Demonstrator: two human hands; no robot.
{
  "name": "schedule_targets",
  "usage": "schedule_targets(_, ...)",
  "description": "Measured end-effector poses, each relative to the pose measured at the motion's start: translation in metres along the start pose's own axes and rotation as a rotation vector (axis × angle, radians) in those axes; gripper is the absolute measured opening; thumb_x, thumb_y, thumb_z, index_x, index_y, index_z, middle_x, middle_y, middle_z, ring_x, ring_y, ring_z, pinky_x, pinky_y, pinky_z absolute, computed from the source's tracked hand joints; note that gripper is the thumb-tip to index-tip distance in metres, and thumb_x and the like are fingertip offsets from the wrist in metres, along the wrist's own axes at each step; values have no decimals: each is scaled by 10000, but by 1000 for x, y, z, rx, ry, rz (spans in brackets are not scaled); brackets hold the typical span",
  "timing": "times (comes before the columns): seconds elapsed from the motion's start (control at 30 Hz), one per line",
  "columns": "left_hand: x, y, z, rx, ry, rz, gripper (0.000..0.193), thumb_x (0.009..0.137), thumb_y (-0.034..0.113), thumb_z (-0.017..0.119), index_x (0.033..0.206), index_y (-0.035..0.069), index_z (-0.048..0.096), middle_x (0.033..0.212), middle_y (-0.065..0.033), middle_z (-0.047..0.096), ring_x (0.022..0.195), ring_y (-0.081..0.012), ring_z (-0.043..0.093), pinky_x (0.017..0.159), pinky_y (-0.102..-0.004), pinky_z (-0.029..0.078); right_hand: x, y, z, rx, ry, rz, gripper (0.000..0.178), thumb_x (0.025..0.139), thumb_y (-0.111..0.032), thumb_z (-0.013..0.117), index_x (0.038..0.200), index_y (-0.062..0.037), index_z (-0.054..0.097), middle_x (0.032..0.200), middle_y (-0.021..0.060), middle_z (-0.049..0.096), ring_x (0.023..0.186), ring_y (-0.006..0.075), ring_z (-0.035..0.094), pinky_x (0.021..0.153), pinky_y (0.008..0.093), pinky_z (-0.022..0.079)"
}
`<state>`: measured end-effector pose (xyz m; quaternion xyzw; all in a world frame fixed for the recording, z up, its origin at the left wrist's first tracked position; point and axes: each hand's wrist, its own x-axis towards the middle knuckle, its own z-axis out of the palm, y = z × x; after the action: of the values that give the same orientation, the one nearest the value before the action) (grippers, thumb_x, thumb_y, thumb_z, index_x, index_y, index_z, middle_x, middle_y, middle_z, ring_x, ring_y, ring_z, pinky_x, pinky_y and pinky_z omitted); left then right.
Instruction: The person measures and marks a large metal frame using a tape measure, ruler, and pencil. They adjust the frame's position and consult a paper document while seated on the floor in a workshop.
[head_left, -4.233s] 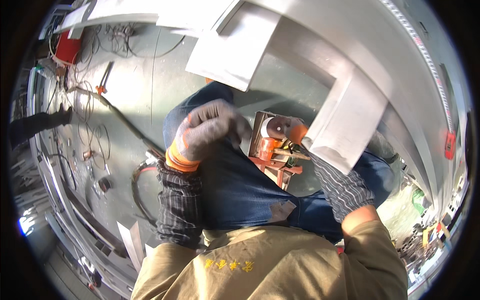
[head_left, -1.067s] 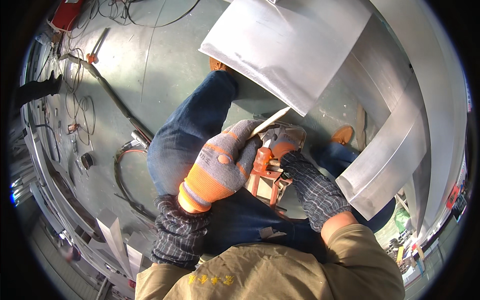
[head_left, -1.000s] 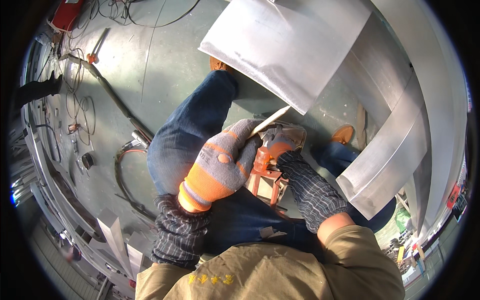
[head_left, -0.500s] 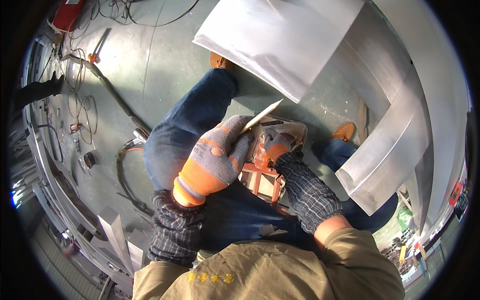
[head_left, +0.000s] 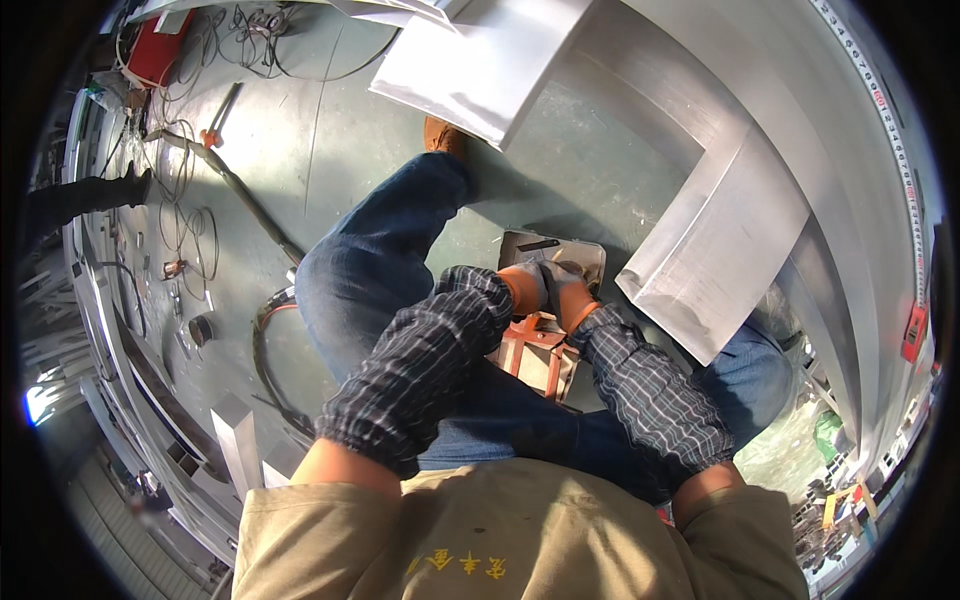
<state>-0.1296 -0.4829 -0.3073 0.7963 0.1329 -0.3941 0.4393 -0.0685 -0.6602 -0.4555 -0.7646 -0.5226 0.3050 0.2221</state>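
My left hand (head_left: 531, 285) and my right hand (head_left: 567, 290), in grey and orange work gloves, are close together over an open box (head_left: 590, 246) on the floor between my legs. Their fingers look curled inward, but the fingertips and whatever they hold are hidden. A dark flat piece (head_left: 540, 245) lies in the box near its far edge. Just nearer than my hands is a compartment with a reddish-brown frame (head_left: 545, 338) and pale insides. Checked sleeve covers reach along both forearms.
Bent sheet-metal pieces (head_left: 722, 235) stand close on the right, another metal panel (head_left: 480, 65) ahead. At the far right hangs a tape measure (head_left: 914, 330). A thick hose (head_left: 240, 190) and loose cables (head_left: 205, 240) lie on the left floor; a red machine (head_left: 158, 50) stands far left.
My left hand has moved forward and right, down to the box beside my right hand. The pale pointed stick it held is out of sight. The view has shifted slightly.
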Motion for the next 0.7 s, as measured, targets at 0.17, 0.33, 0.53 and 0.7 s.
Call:
schedule_targets(0.17, 51, -39, 19, 3, -125, -218, 664, 904, 534, 644, 1398, 90, 641, 1351, -251, 658, 1212, -378, 656, 1022, -432, 511, 18, 15, -48, 337, -131, 833, 389, 1015, -303, 538, 1125, 20, 724, 1048, 221, 758, 949, 357, 732, 799, 428, 543)
schedule_targets(0.33, 109, -88, 71, 42, 8, -279, 846, 947, 539, 646, 1621, 141, 323, 1490, -292, 534, 1336, -425, 570, 1114, -485, 466, 29, 14, -65, 51, -515, 654, 432, 945, -242, 667, 1253, 58, 633, 1224, 331, 682, 1176, 443, 669, 1014, 473, 516)
schedule_targets(0.53, 64, -57, 64, -353, 353, -541, 813, 959, 370, 692, 1607, 93, 286, 1376, -299, 610, 1297, -441, 591, 1096, -466, 477, 37, 23, -38, -49, -469, 694, 440, 934, -290, 649, 1250, 16, 643, 1274, 324, 656, 1211, 477, 628, 1029, 496, 511)
schedule_targets(0.7, 67, -66, 70, -433, 306, -489, 759, 940, 267, 676, 1594, 110, 325, 1435, -276, 571, 1337, -411, 567, 1111, -465, 473, 39, 17, -38, -4, -392, 738, 443, 941, -307, 632, 1270, -10, 646, 1286, 308, 660, 1189, 488, 633, 1042, 505, 502)
